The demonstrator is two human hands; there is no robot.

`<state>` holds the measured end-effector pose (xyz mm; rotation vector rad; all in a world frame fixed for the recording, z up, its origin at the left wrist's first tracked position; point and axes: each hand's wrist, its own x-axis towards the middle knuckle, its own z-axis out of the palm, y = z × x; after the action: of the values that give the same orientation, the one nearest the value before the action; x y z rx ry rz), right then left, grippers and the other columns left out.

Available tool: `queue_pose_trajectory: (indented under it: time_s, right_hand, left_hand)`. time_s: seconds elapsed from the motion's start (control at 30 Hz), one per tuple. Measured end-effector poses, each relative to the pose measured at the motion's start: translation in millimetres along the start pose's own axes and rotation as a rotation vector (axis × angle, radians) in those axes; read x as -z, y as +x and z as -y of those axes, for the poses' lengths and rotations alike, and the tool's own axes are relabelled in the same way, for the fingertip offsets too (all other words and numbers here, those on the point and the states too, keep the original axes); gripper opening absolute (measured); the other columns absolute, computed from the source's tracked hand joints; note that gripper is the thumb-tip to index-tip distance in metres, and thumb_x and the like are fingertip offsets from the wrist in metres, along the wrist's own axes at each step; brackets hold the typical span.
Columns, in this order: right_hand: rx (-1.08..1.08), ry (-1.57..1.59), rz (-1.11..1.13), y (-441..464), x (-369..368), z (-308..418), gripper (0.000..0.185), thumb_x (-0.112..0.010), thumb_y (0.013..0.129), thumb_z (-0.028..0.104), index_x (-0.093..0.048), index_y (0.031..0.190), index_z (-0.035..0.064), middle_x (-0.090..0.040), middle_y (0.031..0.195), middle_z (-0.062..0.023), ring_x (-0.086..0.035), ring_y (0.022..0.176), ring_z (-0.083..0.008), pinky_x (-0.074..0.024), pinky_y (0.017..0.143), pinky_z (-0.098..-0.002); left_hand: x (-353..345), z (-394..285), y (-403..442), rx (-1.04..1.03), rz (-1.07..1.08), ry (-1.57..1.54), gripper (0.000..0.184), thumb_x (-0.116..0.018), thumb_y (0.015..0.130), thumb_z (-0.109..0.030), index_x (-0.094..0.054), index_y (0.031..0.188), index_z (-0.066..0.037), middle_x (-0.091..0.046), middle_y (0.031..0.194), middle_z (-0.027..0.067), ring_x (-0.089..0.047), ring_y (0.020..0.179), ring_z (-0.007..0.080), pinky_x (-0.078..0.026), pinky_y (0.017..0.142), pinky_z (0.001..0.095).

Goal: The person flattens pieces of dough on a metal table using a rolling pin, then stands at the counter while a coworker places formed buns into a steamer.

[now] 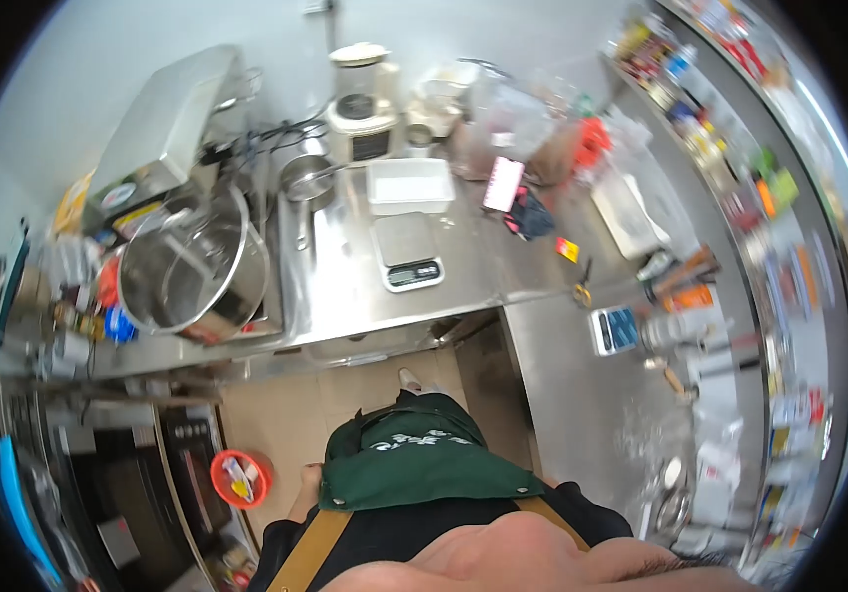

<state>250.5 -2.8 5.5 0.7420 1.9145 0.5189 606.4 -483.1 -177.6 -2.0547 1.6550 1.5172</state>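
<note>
My left hand [311, 478] hangs low beside the green apron [414, 464], only partly showing; its fingers cannot be made out. No part of my right hand is visible, only the dark sleeve at that side. In front of me on the steel counter [345, 286] sits a kitchen scale [412, 274] with a lit display. Directly behind it is a white rectangular tub [410, 187]. A saucepan [306, 183] with a utensil across it stands to the left. Both hands are away from these things.
A large steel pot [197, 276] stands at the left, a blender [360, 118] at the back. Plastic bags [508, 118], scissors [583, 292] and a second scale [614, 331] lie to the right. Loaded shelves [730, 168] line the right wall. A red bin [262, 483] is on the floor.
</note>
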Motion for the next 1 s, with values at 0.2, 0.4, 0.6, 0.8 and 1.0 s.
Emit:
queue_pose_trajectory:
  time_s: [0.2, 0.4, 0.6, 0.8, 1.0]
  right_hand:
    - [0.479, -0.310, 0.527, 32, 137, 83, 0.044, -0.059, 0.086, 0.042, -0.054, 0.111, 0.0054, -0.058, 0.108, -0.0131, -0.056, 0.100, -0.0274, -0.0452, 0.089, -0.0423]
    - [1.301, -0.432, 0.244, -144, 264, 291, 0.025, -0.060, 0.090, 0.020, -0.068, 0.084, -0.0029, -0.070, 0.073, -0.0145, -0.067, 0.055, -0.0217, -0.0540, 0.047, -0.0329]
    - [2.047, -0.179, -0.430, -314, 249, 439, 0.035, -0.065, 0.084, 0.024, -0.065, 0.102, -0.0060, -0.068, 0.073, -0.0180, -0.067, 0.069, -0.0217, -0.0516, 0.066, -0.0330]
    - [2.114, 0.165, 0.114, -400, 209, 506, 0.050, -0.066, 0.087, 0.024, -0.052, 0.124, -0.0068, -0.068, 0.090, -0.0137, -0.067, 0.076, -0.0184, -0.0521, 0.066, -0.0309]
    - [2.040, 0.334, -0.079, -399, 173, 567, 0.033, -0.067, 0.084, 0.031, -0.060, 0.095, 0.0011, -0.070, 0.085, -0.0146, -0.069, 0.075, -0.0279, -0.0524, 0.067, -0.0381]
  left_hand:
    - [-26, 18, -31, 0.212, -0.063, -0.211, 0.025, -0.063, 0.079, -0.011, -0.068, 0.094, 0.009, -0.069, 0.092, 0.0194, -0.066, 0.087, 0.0284, -0.051, 0.078, 0.0374]
    - [-71, -17, -30, 0.144, -0.075, -0.347, 0.030, -0.067, 0.077, -0.016, -0.068, 0.096, 0.007, -0.069, 0.090, 0.0182, -0.065, 0.086, 0.0251, -0.051, 0.076, 0.0349]
    - [-66, -122, -107, 0.194, -0.288, -0.422, 0.035, -0.065, 0.084, -0.023, -0.065, 0.101, 0.007, -0.068, 0.089, 0.0153, -0.064, 0.085, 0.0223, -0.050, 0.076, 0.0328]
    - [-104, -88, -168, 0.339, -0.375, -0.566, 0.029, -0.062, 0.087, -0.020, -0.066, 0.100, 0.006, -0.069, 0.090, 0.0149, -0.065, 0.085, 0.0231, -0.050, 0.077, 0.0332]
    - [-166, -52, -228, 0.503, -0.459, -0.676, 0.030, -0.062, 0.087, -0.022, -0.067, 0.100, 0.005, -0.070, 0.091, 0.0150, -0.065, 0.086, 0.0233, -0.050, 0.077, 0.0335]
